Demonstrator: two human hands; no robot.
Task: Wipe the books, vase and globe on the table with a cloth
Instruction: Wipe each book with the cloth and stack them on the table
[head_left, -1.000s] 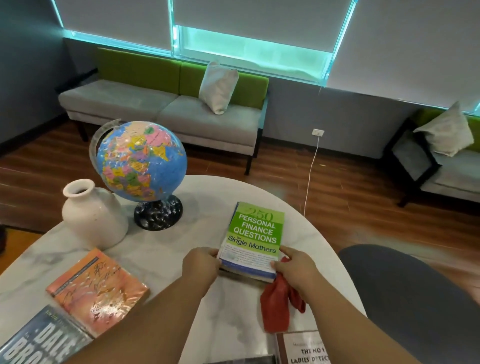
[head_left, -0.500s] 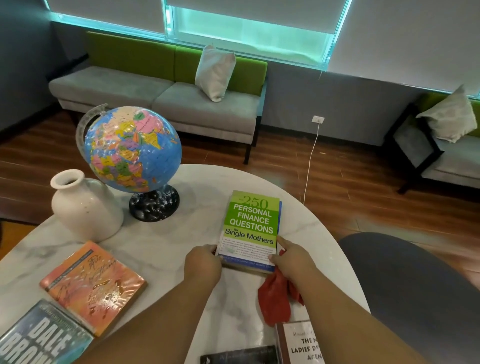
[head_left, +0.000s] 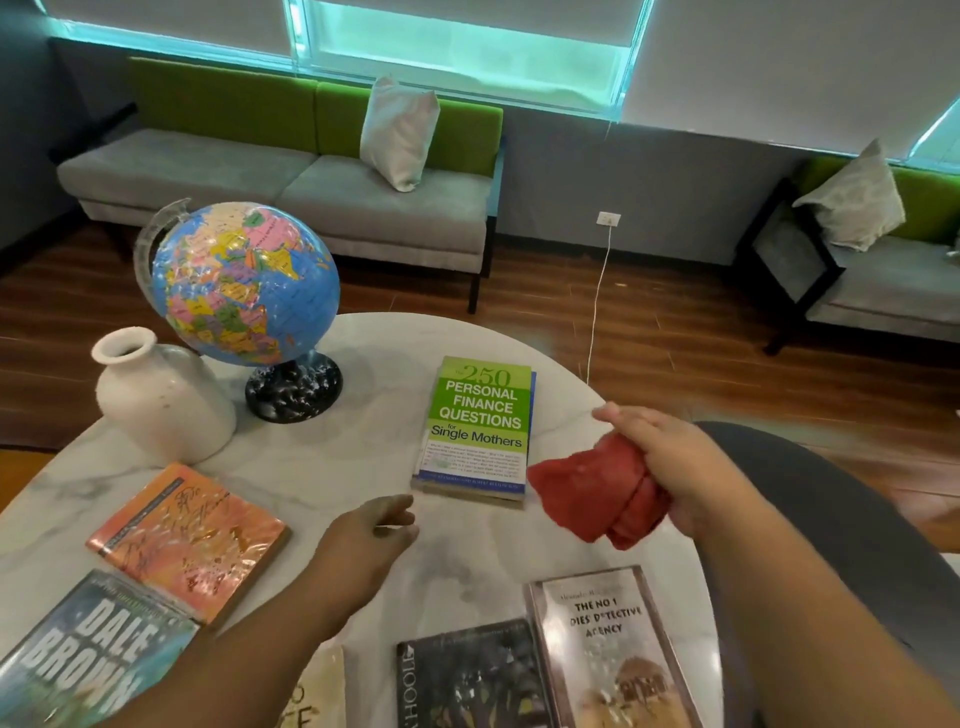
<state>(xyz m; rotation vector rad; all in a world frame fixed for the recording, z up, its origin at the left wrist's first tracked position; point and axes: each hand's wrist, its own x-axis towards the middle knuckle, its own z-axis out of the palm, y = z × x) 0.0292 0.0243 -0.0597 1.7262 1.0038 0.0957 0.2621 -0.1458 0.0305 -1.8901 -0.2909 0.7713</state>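
One crumpled red cloth (head_left: 592, 493) bunches in the right grip (head_left: 670, 465).

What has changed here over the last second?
Both hands let go of the green book: the left hand drew back, open; the right hand lifted rightward, gripping the red cloth. The globe, vase and other books stayed put.

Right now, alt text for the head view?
Right hand grips a bunched red cloth above a white marble table, beside a green paperback book lying flat; left hand open, empty. A blue globe and white ceramic vase stand behind.
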